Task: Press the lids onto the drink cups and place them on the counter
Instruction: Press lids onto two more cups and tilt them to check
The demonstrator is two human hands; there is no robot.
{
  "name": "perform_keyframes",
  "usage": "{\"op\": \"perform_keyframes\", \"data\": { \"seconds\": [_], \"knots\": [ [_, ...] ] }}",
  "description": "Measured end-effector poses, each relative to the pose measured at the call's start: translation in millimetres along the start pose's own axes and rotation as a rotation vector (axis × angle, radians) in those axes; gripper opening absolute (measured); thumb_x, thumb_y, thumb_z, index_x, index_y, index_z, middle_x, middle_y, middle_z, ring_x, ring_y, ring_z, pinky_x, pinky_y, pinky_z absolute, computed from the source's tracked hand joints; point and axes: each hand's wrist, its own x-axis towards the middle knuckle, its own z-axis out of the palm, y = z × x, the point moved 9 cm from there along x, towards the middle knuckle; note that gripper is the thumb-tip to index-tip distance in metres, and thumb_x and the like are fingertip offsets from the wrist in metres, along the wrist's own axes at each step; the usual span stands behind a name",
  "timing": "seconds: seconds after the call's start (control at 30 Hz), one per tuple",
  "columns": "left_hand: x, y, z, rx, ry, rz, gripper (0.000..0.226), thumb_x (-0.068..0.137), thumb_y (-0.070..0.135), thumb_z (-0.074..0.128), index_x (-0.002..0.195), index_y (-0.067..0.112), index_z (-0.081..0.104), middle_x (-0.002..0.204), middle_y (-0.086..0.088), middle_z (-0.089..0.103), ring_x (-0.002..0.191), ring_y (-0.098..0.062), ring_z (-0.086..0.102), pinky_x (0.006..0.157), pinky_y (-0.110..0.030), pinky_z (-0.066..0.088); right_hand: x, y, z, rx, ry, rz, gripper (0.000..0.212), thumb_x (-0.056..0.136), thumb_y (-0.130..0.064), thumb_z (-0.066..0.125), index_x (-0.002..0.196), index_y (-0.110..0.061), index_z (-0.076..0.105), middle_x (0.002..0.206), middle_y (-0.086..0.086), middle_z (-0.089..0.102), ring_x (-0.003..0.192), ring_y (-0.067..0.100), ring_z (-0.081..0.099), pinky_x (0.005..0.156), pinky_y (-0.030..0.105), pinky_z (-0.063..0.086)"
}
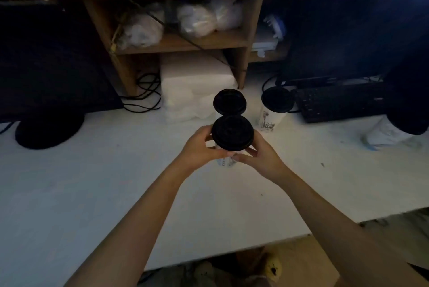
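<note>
Left hand: the left hand (200,147) wraps the near cup from the left, fingers curled around its wall just under the lid's rim.
Right hand: the right hand (257,155) closes on the same cup from the right, thumb tip meeting the left thumb at the front.
Held cup: a white printed cup (225,160), capped by a black lid (232,132), held upright between both hands over the white counter (92,182).
Second cup: a lidded cup (229,102) stands directly behind the held one, partly hidden.
Third cup: another lidded cup (274,106) stands to the right, beside a black keyboard (341,103).
Background: a wooden shelf (181,40) holds white plastic bags.
</note>
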Motion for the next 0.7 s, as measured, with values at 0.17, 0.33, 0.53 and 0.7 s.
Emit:
{"op": "perform_keyframes", "data": {
  "seconds": [0.17,0.33,0.53,0.7],
  "knots": [
    [3.0,-18.2,9.0,0.001,0.028,0.003,0.051,0.07,0.011,0.08,0.102,0.038,0.052,0.103,0.021,0.053,0.091,0.017,0.053,0.088,-0.015,0.047,5.3,28.8,3.4,0.007,-0.034,0.039,0.075,0.079,-0.006,0.072,0.137,-0.03,0.032,0.133,-0.015,0.047,0.119,-0.012,0.045,0.097,0.009,0.04],
    [7.7,-36.9,17.5,-0.018,0.058,-0.04,0.059,0.07,0.011,0.08,0.119,0.026,0.051,0.122,0.005,0.048,0.103,0.002,0.051,0.081,-0.012,0.047,6.5,43.2,0.0,0.003,-0.038,0.057,0.079,0.079,-0.007,0.072,0.145,-0.02,0.029,0.141,-0.006,0.045,0.128,0.003,0.043,0.099,0.01,0.039],
    [14.3,-52.8,18.7,-0.004,0.084,-0.037,0.069,0.07,0.016,0.081,0.131,0.016,0.049,0.13,0.001,0.048,0.115,-0.006,0.051,0.08,-0.006,0.049,9.6,46.4,-1.2,-0.004,-0.055,0.061,0.078,0.08,-0.01,0.071,0.145,-0.024,0.029,0.142,-0.008,0.046,0.128,0.003,0.043,0.102,0.013,0.039],
    [15.1,-55.7,19.7,0.001,0.051,-0.055,0.069,0.072,0.018,0.079,0.133,0.017,0.046,0.133,-0.002,0.046,0.121,-0.012,0.048,0.092,-0.021,0.049,10.4,44.8,-1.3,0.005,-0.064,0.071,0.077,0.081,-0.011,0.071,0.145,-0.021,0.029,0.143,-0.006,0.045,0.13,0.009,0.042,0.105,0.024,0.04]
  ]
}}
